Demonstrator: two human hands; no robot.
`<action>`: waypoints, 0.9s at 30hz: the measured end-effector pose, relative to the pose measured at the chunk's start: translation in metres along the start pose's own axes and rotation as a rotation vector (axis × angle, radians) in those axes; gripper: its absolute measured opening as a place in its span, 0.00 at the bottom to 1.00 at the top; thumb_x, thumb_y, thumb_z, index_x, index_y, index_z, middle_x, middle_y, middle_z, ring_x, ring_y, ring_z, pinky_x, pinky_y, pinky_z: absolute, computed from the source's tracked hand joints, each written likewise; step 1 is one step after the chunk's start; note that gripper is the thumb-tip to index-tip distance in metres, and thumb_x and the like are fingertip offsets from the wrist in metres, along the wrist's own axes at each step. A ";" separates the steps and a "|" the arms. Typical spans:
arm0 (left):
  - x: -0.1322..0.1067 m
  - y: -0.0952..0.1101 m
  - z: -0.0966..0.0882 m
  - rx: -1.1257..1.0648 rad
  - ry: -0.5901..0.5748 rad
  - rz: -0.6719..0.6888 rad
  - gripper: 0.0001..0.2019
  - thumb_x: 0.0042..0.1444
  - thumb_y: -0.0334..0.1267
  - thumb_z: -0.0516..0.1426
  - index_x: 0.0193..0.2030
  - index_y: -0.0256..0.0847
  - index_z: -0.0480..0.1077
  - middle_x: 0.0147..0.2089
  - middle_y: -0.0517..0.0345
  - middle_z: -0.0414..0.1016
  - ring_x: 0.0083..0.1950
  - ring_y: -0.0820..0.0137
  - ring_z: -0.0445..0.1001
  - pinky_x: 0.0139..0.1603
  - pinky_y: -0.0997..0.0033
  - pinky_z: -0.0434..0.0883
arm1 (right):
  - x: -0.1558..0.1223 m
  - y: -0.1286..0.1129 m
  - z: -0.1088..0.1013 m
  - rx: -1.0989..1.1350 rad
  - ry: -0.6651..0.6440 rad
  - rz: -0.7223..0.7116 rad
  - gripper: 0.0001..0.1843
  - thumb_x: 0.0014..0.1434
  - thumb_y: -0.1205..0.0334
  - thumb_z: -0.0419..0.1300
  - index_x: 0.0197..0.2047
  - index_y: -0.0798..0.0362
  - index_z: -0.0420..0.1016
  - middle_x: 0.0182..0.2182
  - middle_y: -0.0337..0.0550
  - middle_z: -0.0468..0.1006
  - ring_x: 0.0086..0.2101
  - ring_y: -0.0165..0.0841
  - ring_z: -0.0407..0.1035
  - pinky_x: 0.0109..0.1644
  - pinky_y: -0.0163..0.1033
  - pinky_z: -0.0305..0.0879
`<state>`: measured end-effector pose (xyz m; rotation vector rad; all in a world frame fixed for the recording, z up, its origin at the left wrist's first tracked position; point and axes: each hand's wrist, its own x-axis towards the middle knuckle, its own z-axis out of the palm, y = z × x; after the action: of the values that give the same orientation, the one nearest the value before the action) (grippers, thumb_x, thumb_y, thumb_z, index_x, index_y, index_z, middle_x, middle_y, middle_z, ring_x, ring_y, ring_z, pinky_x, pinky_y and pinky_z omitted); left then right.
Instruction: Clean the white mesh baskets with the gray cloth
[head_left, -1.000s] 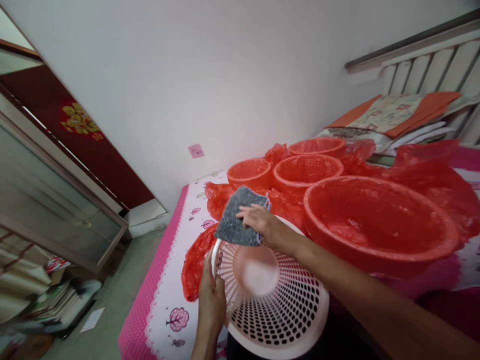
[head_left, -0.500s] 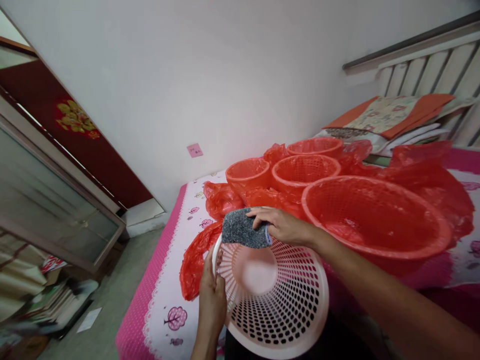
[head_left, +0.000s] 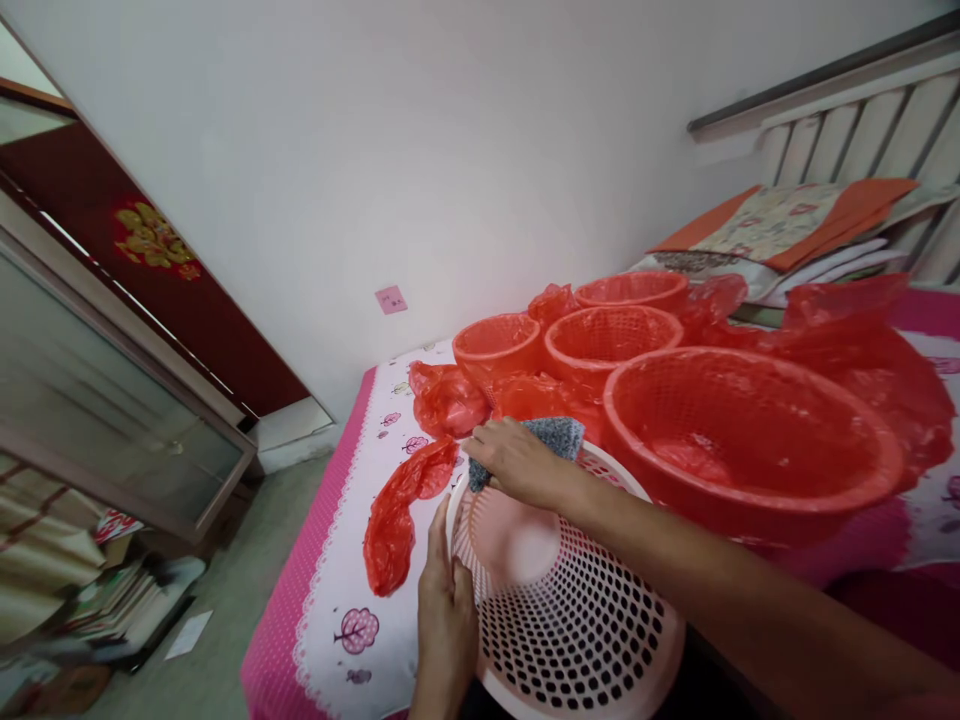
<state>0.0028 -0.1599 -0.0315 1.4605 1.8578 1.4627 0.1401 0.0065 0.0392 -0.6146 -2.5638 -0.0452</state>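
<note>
A pale pink plastic basket with rows of oval holes leans toward me, its mouth facing up. My left hand grips the basket's left rim, thumb inside and fingers outside. A grey speckled cloth is folded over the far rim. My right hand is closed on that cloth, pressing it around the rim; part of the cloth is hidden under the fingers. Just beyond the basket lies a crumpled red plastic bag.
Several red baskets lined with red bags stand on the bed, the largest red basket close by my right arm. Folded bedding is stacked at the back right, by a radiator. A glass-fronted cabinet stands at left.
My right hand has slid left along the far rim with the cloth, which is now bunched beneath the fingers. The basket and my left hand have shifted slightly right in view.
</note>
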 end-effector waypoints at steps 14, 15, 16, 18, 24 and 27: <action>-0.003 -0.005 -0.007 0.005 0.089 -0.040 0.32 0.61 0.34 0.55 0.74 0.43 0.69 0.77 0.48 0.70 0.80 0.54 0.63 0.83 0.49 0.56 | -0.020 0.036 -0.010 0.137 -0.026 0.174 0.13 0.59 0.76 0.63 0.44 0.51 0.75 0.43 0.46 0.83 0.42 0.41 0.74 0.43 0.41 0.62; -0.003 -0.007 -0.008 -0.001 0.099 -0.041 0.31 0.62 0.35 0.56 0.73 0.44 0.70 0.76 0.48 0.71 0.79 0.53 0.64 0.82 0.49 0.57 | -0.023 0.038 -0.010 0.139 -0.026 0.219 0.12 0.59 0.75 0.64 0.44 0.51 0.75 0.42 0.46 0.83 0.42 0.41 0.75 0.43 0.41 0.62; -0.003 -0.009 -0.009 -0.018 0.110 -0.046 0.30 0.62 0.36 0.56 0.72 0.43 0.71 0.75 0.47 0.73 0.78 0.53 0.66 0.81 0.49 0.59 | -0.026 0.039 -0.010 0.142 -0.025 0.259 0.11 0.60 0.74 0.64 0.44 0.52 0.75 0.42 0.47 0.83 0.41 0.41 0.75 0.42 0.41 0.62; -0.003 -0.013 -0.012 -0.075 0.136 -0.083 0.28 0.63 0.39 0.57 0.70 0.41 0.72 0.71 0.43 0.76 0.75 0.51 0.71 0.78 0.48 0.64 | -0.034 0.039 -0.010 0.154 -0.021 0.330 0.09 0.61 0.72 0.65 0.43 0.52 0.75 0.42 0.47 0.83 0.41 0.41 0.76 0.43 0.41 0.63; -0.006 -0.025 -0.017 -0.135 0.214 -0.195 0.26 0.61 0.47 0.60 0.63 0.39 0.75 0.68 0.39 0.79 0.71 0.49 0.75 0.74 0.47 0.69 | -0.068 0.037 -0.001 0.175 0.004 0.548 0.18 0.64 0.68 0.64 0.57 0.53 0.75 0.52 0.55 0.83 0.51 0.48 0.79 0.53 0.47 0.72; -0.007 -0.027 -0.018 -0.152 0.232 -0.203 0.25 0.60 0.48 0.61 0.62 0.41 0.77 0.67 0.41 0.80 0.72 0.49 0.74 0.74 0.48 0.68 | -0.093 0.037 0.012 0.228 0.092 0.617 0.31 0.64 0.67 0.62 0.70 0.56 0.68 0.60 0.63 0.80 0.60 0.53 0.76 0.62 0.54 0.72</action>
<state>-0.0215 -0.1724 -0.0497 1.0370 1.9129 1.6867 0.2230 0.0027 -0.0186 -1.2419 -2.1462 0.4105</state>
